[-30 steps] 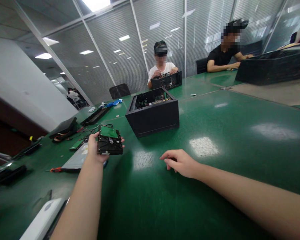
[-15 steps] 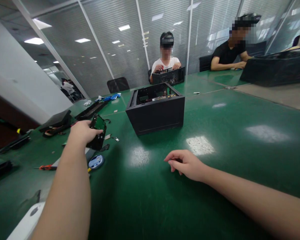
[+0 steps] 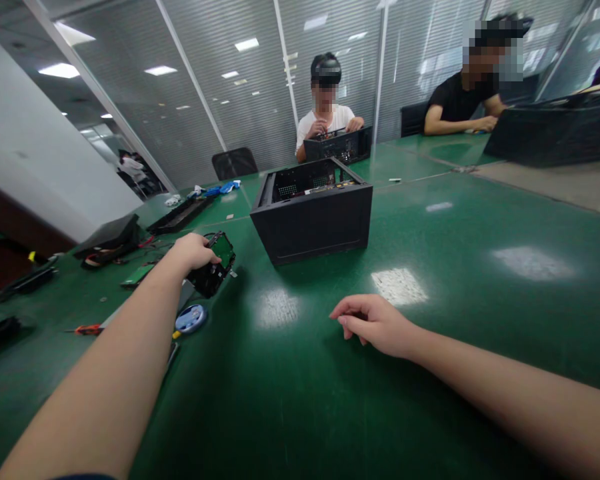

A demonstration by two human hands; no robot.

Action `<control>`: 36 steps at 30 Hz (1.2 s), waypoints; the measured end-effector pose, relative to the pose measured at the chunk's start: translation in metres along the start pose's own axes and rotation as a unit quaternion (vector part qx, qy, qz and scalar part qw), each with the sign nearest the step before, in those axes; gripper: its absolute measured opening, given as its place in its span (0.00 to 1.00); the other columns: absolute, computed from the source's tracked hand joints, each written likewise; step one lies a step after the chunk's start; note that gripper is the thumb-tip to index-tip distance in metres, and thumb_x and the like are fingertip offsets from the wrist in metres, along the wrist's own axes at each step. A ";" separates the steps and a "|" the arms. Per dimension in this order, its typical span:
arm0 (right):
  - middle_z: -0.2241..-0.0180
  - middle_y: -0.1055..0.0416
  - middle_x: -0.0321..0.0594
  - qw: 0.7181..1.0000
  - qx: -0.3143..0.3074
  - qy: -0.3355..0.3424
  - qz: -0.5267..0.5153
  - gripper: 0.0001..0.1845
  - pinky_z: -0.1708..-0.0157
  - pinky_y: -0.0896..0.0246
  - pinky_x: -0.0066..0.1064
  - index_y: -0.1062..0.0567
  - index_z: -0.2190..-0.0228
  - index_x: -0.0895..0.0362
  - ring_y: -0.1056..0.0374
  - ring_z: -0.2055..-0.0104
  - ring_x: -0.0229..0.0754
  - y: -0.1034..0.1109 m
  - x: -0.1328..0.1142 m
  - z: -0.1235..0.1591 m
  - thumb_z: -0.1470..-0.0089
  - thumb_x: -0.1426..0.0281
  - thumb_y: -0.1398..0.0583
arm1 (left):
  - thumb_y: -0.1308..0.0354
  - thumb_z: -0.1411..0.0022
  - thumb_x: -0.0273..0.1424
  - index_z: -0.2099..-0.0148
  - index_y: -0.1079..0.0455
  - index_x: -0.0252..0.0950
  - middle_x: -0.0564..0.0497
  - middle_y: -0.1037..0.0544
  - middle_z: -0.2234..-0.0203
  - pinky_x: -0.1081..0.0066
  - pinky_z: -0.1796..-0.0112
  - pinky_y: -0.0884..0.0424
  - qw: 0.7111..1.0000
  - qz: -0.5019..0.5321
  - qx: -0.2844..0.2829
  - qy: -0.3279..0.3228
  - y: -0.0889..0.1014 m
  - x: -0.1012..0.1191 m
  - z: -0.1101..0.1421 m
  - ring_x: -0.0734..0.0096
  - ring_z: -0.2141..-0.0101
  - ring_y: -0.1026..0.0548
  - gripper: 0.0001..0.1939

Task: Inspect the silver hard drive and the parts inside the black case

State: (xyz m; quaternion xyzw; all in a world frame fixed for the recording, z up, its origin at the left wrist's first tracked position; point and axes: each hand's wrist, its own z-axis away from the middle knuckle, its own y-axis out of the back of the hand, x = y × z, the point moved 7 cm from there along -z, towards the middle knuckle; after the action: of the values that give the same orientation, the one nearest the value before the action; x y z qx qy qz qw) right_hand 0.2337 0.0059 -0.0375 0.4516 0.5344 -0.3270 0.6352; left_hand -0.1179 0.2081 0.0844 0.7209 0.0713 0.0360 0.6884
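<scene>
My left hand (image 3: pixel 193 253) is closed around a hard drive (image 3: pixel 222 251) in a black bracket, its green circuit board facing up and to the right. The drive is tilted and held over the left part of the table, just left of a black computer case (image 3: pixel 314 225). That case lies with its open side up, some parts visible inside. On the bare green tabletop, in front of the case and to its right, rests my right hand (image 3: pixel 373 325). Its fingers are loosely curled, the thumb a little apart from the index finger, and nothing shows in them.
Left of the drive lie a green circuit board (image 3: pixel 138 275), a screwdriver with an orange handle (image 3: pixel 88 330) and a round blue object (image 3: pixel 191 319). Farther back are a long black panel (image 3: pixel 184 212) and blue gloves (image 3: pixel 225 188). Two people work at other cases across the green table (image 3: pixel 280 400).
My left hand has moved the hard drive to the right, closer to the computer case. My right hand has stayed in place on the table.
</scene>
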 end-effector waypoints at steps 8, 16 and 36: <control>0.77 0.29 0.36 1.000 0.002 0.010 0.006 0.12 0.80 0.43 0.24 0.25 0.63 0.61 0.37 0.79 0.33 0.001 0.000 -0.001 0.46 0.68 0.43 | 0.34 0.53 0.39 0.59 0.22 0.33 0.43 0.19 0.65 0.68 0.65 0.27 0.997 -0.063 -0.034 -0.004 -0.023 0.010 -0.003 0.57 0.65 0.22 0.20; 0.76 0.28 0.36 0.999 -0.005 0.022 0.027 0.11 0.79 0.43 0.24 0.24 0.62 0.61 0.37 0.78 0.32 0.001 -0.002 0.000 0.45 0.69 0.43 | 0.36 0.51 0.38 0.56 0.24 0.32 0.39 0.20 0.62 0.68 0.67 0.28 0.994 -0.096 -0.041 0.007 -0.029 0.012 -0.004 0.54 0.64 0.22 0.22; 0.76 0.28 0.36 0.999 -0.018 0.025 0.041 0.11 0.78 0.42 0.24 0.24 0.62 0.61 0.35 0.78 0.33 -0.002 -0.001 0.000 0.47 0.71 0.42 | 0.44 0.35 0.38 0.46 0.33 0.33 0.43 0.27 0.51 0.55 0.53 0.28 0.996 -0.083 -0.011 -0.011 -0.052 0.080 0.039 0.61 0.53 0.26 0.19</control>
State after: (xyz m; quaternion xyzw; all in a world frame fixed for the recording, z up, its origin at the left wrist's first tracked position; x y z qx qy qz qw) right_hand 0.2317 0.0054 -0.0367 0.4697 0.5367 -0.2792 0.6429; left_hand -0.0361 0.1842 0.0266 0.7054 0.1233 -0.0286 0.6974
